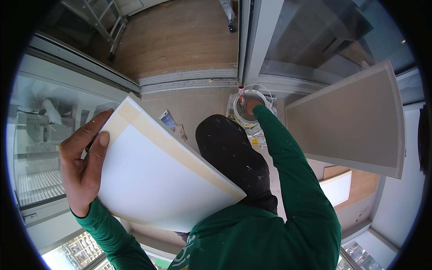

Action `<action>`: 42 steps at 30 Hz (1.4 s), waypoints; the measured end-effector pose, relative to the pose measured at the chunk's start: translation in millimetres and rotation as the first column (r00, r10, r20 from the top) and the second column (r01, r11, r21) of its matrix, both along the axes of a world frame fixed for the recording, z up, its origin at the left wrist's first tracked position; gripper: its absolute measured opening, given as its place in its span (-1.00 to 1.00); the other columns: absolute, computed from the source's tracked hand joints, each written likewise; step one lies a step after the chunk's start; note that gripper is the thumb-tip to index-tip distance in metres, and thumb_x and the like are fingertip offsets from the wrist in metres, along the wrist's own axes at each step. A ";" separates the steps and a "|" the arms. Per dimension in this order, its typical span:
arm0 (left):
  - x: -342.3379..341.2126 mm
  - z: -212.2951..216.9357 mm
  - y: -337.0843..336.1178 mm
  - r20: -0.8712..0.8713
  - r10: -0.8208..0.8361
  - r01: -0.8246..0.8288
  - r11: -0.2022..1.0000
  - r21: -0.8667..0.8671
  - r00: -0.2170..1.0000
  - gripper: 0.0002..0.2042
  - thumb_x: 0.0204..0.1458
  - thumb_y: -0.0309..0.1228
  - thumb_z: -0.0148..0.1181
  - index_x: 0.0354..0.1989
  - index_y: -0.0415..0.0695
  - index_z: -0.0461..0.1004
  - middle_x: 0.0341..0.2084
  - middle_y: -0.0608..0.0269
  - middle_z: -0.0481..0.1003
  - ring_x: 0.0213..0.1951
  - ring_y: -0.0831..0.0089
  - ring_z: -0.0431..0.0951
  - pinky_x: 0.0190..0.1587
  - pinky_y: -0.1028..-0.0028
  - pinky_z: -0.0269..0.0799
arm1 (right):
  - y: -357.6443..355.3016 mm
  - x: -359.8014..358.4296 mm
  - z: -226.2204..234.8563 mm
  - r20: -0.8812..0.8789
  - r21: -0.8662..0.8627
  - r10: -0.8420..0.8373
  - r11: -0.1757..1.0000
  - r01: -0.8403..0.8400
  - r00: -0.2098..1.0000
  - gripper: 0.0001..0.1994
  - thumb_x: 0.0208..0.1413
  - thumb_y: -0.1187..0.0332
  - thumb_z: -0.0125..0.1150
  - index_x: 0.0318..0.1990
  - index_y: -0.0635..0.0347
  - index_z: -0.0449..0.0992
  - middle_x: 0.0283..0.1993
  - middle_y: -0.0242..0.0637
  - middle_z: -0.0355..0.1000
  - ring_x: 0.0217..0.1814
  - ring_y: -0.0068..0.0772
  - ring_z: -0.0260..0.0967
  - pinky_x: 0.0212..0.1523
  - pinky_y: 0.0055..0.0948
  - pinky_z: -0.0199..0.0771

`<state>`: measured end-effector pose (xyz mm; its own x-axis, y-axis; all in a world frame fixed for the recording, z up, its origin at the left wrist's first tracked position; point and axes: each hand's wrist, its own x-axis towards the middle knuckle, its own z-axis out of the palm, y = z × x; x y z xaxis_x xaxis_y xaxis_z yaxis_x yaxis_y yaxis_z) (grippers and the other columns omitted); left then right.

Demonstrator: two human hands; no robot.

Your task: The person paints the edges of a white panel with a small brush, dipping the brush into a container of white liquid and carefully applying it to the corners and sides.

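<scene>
My left hand (85, 157) grips the upper left edge of a white canvas or panel (144, 166), with the thumb on its face and fingers behind. Cream masking tape (173, 150) runs along its borders. The panel is tilted and its near corner rests by my lap. My right hand (253, 106) reaches into a white bucket (237, 118) with grey contents; its fingers are mostly hidden, and what they hold cannot be made out. A red, paint-smeared handle (241, 93) sticks up at the bucket's left rim, next to that hand.
A grey-coated panel with pale borders (346, 121) leans at the right. Behind it a smaller white panel (336, 188) lies on brown board (364, 186). Paper scraps (168, 119) lie on the floor. Ahead are a sliding-door track (189, 81) and a ladder (112, 31).
</scene>
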<state>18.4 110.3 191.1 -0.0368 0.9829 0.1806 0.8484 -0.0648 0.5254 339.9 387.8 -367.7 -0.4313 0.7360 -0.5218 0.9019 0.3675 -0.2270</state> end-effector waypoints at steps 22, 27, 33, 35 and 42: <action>3.1 3.8 3.6 0.051 -0.083 0.082 0.997 0.013 0.995 -0.69 0.26 -0.56 0.19 0.14 -0.37 0.63 -0.19 -0.15 0.72 -0.25 0.25 0.75 -0.13 0.36 0.63 | -110.2 68.3 116.7 -0.775 -0.409 -0.573 0.777 0.478 0.268 -0.79 0.22 0.37 0.34 -0.06 0.27 0.70 -0.26 -0.22 0.68 -0.34 -0.41 0.58 -0.27 -0.39 0.56; 12.1 5.3 -4.5 0.050 -0.094 0.090 0.993 0.072 0.994 -0.70 0.26 -0.57 0.19 0.12 -0.38 0.64 -0.23 -0.14 0.72 -0.29 0.25 0.75 -0.15 0.37 0.63 | -151.4 84.4 126.9 -0.768 -0.515 -0.639 0.652 0.557 0.039 -0.85 0.20 0.43 0.40 -0.12 0.27 0.69 -0.31 -0.36 0.65 -0.44 -0.61 0.47 -0.40 -0.53 0.45; 16.5 12.6 -14.5 0.033 -0.129 0.125 0.985 0.116 0.991 -0.71 0.25 -0.57 0.19 0.10 -0.39 0.64 -0.25 -0.14 0.72 -0.34 0.26 0.74 -0.19 0.38 0.63 | -158.4 96.0 79.0 -0.843 -0.125 -0.443 0.714 0.689 0.306 -0.87 0.18 0.43 0.39 -0.16 0.25 0.69 -0.28 -0.26 0.70 -0.37 -0.50 0.60 -0.41 -0.47 0.52; 18.8 15.2 -17.4 0.012 -0.131 0.129 0.985 0.116 0.991 -0.71 0.25 -0.57 0.19 0.10 -0.39 0.64 -0.24 -0.14 0.72 -0.33 0.26 0.74 -0.19 0.38 0.63 | -161.7 101.4 80.5 -0.819 -0.206 -0.516 0.673 0.711 0.251 -0.87 0.17 0.42 0.38 -0.16 0.24 0.68 -0.26 -0.22 0.71 -0.34 -0.46 0.63 -0.41 -0.46 0.54; 19.9 18.6 -36.9 0.022 -0.079 0.077 0.991 0.106 0.997 -0.71 0.29 -0.56 0.16 0.13 -0.35 0.64 -0.19 -0.11 0.72 -0.27 0.29 0.75 -0.09 0.38 0.65 | -182.4 95.5 167.9 -0.651 -0.759 -0.649 0.567 0.320 -0.394 -0.87 0.30 0.47 0.25 -0.04 0.19 0.56 -0.16 -0.20 0.69 -0.19 -0.41 0.63 -0.31 -0.45 0.55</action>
<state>38.3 73.3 209.7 0.0332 0.9585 0.2833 0.8248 -0.1864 0.5338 435.4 205.4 -199.8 -0.0445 0.9619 -0.2697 -0.4333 -0.2618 -0.8624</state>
